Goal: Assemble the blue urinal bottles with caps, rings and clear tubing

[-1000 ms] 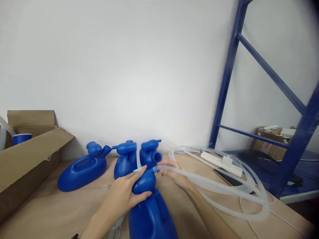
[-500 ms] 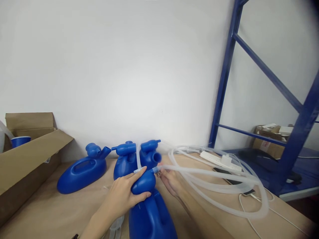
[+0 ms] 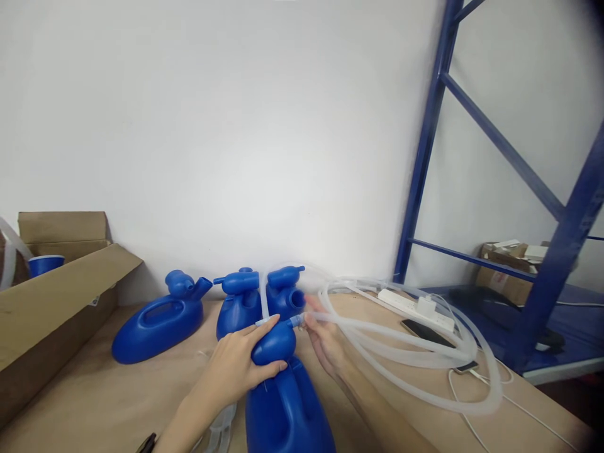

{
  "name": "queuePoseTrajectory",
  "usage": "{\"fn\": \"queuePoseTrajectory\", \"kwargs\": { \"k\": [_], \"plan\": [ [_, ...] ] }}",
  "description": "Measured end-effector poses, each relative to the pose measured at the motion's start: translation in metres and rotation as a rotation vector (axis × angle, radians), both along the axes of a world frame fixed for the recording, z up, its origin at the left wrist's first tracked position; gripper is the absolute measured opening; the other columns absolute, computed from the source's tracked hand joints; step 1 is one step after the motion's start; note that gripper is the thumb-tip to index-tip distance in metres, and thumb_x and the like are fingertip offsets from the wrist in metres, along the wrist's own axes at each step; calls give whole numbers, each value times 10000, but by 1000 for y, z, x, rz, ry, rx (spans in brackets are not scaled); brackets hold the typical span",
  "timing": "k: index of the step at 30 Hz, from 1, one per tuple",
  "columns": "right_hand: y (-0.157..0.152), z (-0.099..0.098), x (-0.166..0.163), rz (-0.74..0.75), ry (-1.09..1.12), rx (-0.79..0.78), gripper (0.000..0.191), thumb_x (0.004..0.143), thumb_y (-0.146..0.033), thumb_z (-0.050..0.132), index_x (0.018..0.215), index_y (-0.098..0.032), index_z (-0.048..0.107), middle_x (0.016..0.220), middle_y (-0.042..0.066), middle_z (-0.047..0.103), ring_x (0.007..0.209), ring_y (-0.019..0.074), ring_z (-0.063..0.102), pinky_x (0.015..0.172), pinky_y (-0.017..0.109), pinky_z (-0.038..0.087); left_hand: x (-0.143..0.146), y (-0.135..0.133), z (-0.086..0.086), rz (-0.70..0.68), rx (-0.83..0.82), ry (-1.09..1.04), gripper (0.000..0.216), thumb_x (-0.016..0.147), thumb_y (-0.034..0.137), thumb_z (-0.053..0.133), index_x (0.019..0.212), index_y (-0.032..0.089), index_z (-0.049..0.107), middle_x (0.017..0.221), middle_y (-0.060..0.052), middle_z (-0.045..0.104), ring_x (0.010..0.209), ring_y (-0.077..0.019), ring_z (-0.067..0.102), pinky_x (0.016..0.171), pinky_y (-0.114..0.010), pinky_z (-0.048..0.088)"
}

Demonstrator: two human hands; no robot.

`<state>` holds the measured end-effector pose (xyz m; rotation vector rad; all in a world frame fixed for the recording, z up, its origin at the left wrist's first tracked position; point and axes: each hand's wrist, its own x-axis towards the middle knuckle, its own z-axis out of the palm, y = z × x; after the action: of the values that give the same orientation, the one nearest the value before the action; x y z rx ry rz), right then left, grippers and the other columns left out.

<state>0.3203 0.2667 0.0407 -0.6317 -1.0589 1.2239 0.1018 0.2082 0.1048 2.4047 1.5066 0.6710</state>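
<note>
Left grip [image 3: 238, 362]: curled round the bulb [image 3: 276, 343] of our jug [image 3: 264, 418], lower centre of the frame; we judge, to steady it. Right grip [image 3: 329, 343]: pinching the hose [image 3: 358, 323] beside the nozzle [image 3: 296, 320], likely for control. Slack: looped on the counter [image 3: 70, 390], lower right.

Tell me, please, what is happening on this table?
A person's left hand grips the rounded top of the nearest blue jug. The right hand holds a clear hose close to its end, at the small spout on that top; I cannot tell whether the hose is pushed fully on. The rest of the hose lies in loose loops to the right. Three more blue jugs sit near the wall.
</note>
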Motion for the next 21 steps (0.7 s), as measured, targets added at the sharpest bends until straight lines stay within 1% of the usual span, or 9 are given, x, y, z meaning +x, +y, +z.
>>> {"fn": "queuePoseTrajectory", "kwargs": {
  "k": [4,6,8,10,12,15,17,19,21],
  "plan": [
    [-12,-4,11,61,-151,2,704,781,-628,842,1355,-261,662,1211,91,701,1112,266,665,1011,426,538,6,-7,7,83,7,85,784,885,579,694,1595,350,454,1300,-98,731,1156,-372,703,903,-411,545],
    [-26,-8,20,128,-345,-16,765,740,-676,849,1347,-245,672,1278,130,683,1178,321,655,1041,495,524,5,-11,11,160,-11,146,852,865,652,674,1611,318,433,1294,-145,720,1148,-421,696,882,-453,549],
    [-48,-11,28,163,-585,-13,762,735,-674,849,1354,-262,683,1315,143,668,1222,359,635,1088,550,487,-1,-14,12,176,-53,154,909,836,673,676,1618,286,422,1350,-181,686,1175,-453,677,918,-509,539],
    [-75,-11,31,144,-770,20,657,803,-649,798,1362,-322,691,1392,118,633,1317,371,579,1157,554,432,-9,-14,12,114,-101,104,933,787,571,740,1614,274,428,1371,-173,681,1192,-436,672,963,-513,528],
    [-101,-7,27,108,-855,55,572,857,-630,743,1357,-357,698,1455,90,596,1395,368,521,1204,518,398,-14,-13,11,57,-121,59,949,738,430,779,1608,267,435,1334,-146,711,1189,-401,679,976,-474,529],
    [-124,-2,14,82,-939,34,732,794,-609,803,1447,-327,631,1550,102,519,1445,392,468,1226,497,378,-8,-12,6,92,-104,50,893,767,361,747,1600,244,444,1274,-141,739,1180,-384,687,973,-470,528],
    [-125,-2,5,22,-995,-25,825,739,-571,851,1472,-288,595,1558,120,507,1453,405,445,1235,501,356,2,-13,1,135,-74,20,845,814,365,716,1599,211,441,1313,-159,718,1211,-386,674,991,-495,521],
    [-118,-3,1,-64,-1004,-77,663,781,-529,800,1362,-251,643,1478,128,568,1417,395,474,1221,494,364,12,-14,-5,128,-37,-70,827,844,376,702,1601,188,429,1392,-170,671,1277,-378,637,1034,-510,507],
    [-111,-5,3,-120,-979,-98,448,853,-480,691,1223,-228,668,1348,125,634,1328,367,546,1181,484,401,17,-16,-9,51,-22,-207,805,872,414,686,1600,185,429,1470,-165,614,1339,-354,592,1088,-500,486]
  ]
}}
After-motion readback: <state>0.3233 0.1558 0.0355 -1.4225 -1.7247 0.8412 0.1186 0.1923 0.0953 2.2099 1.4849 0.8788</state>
